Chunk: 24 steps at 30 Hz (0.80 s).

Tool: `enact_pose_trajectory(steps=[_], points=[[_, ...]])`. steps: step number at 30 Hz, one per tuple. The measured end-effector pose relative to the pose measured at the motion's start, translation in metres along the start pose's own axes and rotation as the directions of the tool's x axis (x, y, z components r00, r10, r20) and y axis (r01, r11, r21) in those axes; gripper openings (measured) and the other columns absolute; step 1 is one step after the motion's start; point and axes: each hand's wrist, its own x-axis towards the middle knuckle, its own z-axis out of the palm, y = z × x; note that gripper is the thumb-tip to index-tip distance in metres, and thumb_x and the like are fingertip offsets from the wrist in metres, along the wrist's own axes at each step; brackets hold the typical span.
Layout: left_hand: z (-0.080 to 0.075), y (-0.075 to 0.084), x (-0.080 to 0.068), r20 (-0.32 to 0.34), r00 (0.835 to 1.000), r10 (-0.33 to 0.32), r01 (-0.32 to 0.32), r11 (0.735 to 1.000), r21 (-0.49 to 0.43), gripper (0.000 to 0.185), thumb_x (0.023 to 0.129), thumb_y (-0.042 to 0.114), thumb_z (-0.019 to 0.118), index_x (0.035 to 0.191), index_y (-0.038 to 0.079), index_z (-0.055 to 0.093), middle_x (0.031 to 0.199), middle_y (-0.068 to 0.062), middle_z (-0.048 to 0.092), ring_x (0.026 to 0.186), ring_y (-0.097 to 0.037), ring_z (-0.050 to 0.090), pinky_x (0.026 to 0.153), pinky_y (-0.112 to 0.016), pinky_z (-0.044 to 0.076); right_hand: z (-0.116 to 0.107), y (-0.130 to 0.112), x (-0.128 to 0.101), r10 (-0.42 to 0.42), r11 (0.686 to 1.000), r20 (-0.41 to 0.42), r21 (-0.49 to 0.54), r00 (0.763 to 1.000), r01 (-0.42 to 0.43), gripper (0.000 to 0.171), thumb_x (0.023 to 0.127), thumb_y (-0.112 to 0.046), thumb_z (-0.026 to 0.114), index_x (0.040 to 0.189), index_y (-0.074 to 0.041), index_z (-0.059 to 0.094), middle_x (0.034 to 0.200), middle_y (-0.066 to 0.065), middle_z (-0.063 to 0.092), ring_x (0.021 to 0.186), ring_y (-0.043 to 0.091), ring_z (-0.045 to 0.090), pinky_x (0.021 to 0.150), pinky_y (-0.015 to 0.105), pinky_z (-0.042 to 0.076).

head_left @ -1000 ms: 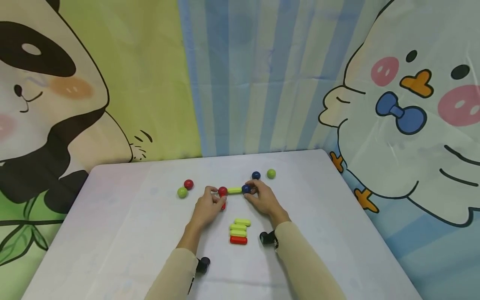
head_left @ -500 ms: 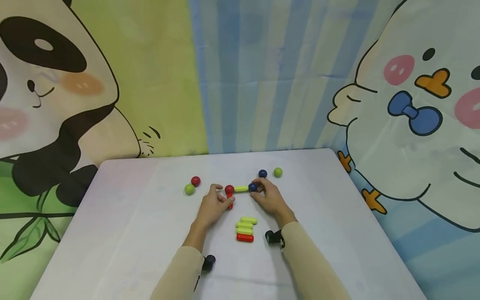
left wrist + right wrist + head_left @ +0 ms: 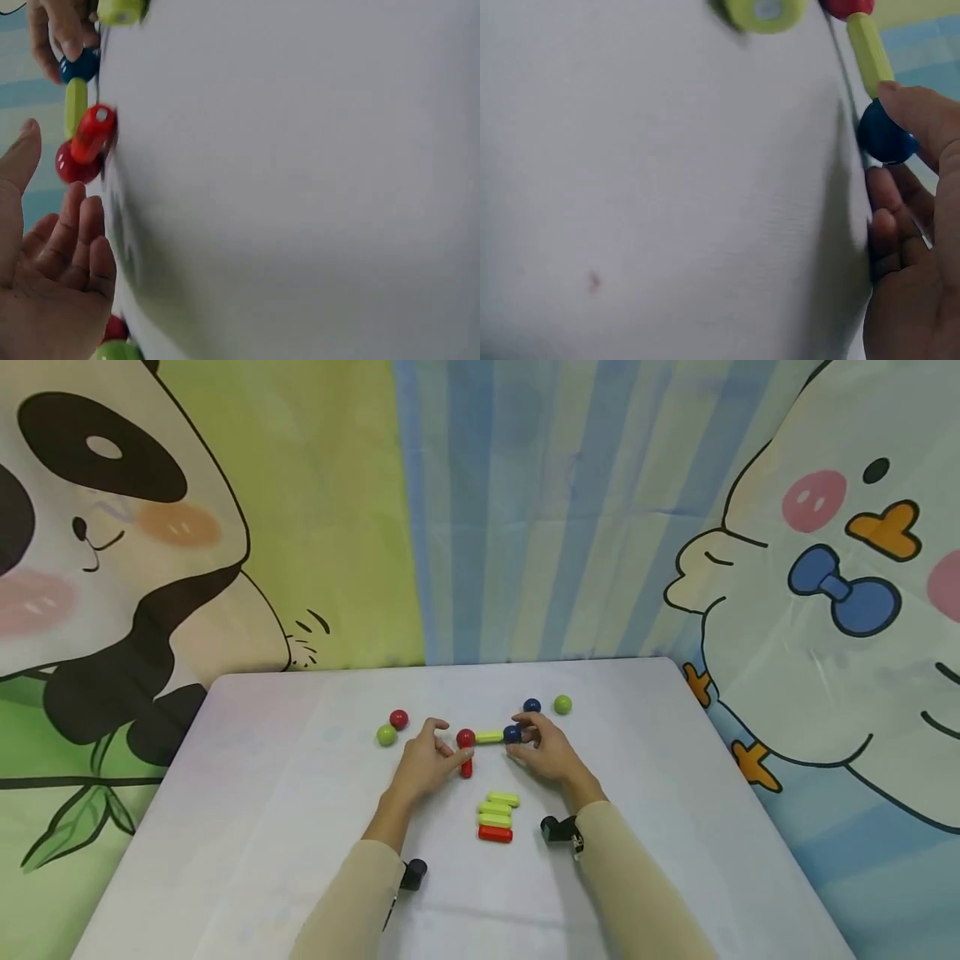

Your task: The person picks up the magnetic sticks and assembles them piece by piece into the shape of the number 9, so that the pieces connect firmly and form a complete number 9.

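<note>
1. Now I'm pinching the blue ball [image 3: 512, 734] in my right hand [image 3: 551, 756]; it's sitting at my fingertips, joined to the yellow rod [image 3: 489, 737].
2. I'm relaxing my left hand [image 3: 423, 764], fingers loosely spread, probably just clear of the red ball [image 3: 466, 738].
3. I'm steadying both ends, moving gently.

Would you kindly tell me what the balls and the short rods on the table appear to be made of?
The red ball and blue ball look like glossy painted or plastic-coated spheres: each shows a bright highlight. The green rod and red rod seem smooth moulded plastic with rounded, shiny ends.

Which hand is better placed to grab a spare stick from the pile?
Left, probably. The left hand is open beside the red ball; the right hand pinches the blue ball.
</note>
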Motion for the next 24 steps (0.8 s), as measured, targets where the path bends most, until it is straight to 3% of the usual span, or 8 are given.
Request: enact_pose_trajectory(steps=[6,9,13,18,24], points=[[-0.031,-0.001,0.004,-0.086,0.991,0.103,-0.102,0.995,0.011,0.047,0.094,0.027,0.076,0.133,0.008,0.059,0.099,-0.006,0.064,0.081,-0.019,0.055,0.069,-0.030,0.048,0.001,-0.012,0.003,-0.103,0.995,-0.091,-0.008,0.991,0.102,0.043,0.096,-0.025,0.075,0.132,-0.008,0.060,0.114,0.008,0.062,0.090,0.020,0.057,0.077,0.033,0.048],[-0.038,-0.006,0.009,-0.151,0.971,0.183,-0.176,0.983,0.059,0.039,0.094,0.024,0.076,0.127,0.009,0.064,0.105,-0.012,0.064,0.085,-0.024,0.054,0.075,-0.034,0.045,0.002,-0.022,0.003,-0.139,0.989,-0.134,0.023,0.981,0.144,0.028,0.097,-0.023,0.073,0.119,-0.008,0.065,0.098,0.006,0.062,0.081,0.019,0.055,0.072,0.030,0.046],[-0.044,-0.009,0.014,-0.226,0.942,0.248,-0.224,0.966,0.128,0.030,0.094,0.021,0.076,0.121,0.011,0.067,0.109,-0.015,0.063,0.096,-0.031,0.054,0.084,-0.040,0.043,0.004,-0.036,0.001,-0.115,0.992,-0.124,0.029,0.986,0.119,0.014,0.098,-0.025,0.072,0.104,-0.013,0.068,0.087,0.002,0.062,0.077,0.017,0.054,0.069,0.028,0.046],[-0.049,-0.012,0.016,-0.284,0.930,0.232,-0.189,0.967,0.173,0.033,0.091,0.018,0.077,0.122,0.012,0.068,0.120,-0.012,0.057,0.110,-0.033,0.046,0.096,-0.048,0.037,0.010,-0.046,-0.002,-0.101,0.995,-0.071,-0.012,0.992,0.100,0.011,0.098,-0.025,0.072,0.098,-0.014,0.070,0.084,-0.001,0.065,0.074,0.015,0.055,0.065,0.026,0.047],[-0.051,-0.024,0.019,-0.288,0.949,0.132,-0.069,0.973,0.219,0.047,0.090,0.020,0.077,0.133,0.014,0.061,0.140,-0.015,0.047,0.131,-0.039,0.036,0.103,-0.055,0.030,0.027,-0.057,-0.005,-0.099,0.995,0.000,-0.031,0.995,0.099,0.013,0.096,-0.027,0.073,0.097,-0.015,0.069,0.083,-0.006,0.066,0.074,0.012,0.057,0.068,0.026,0.049]])
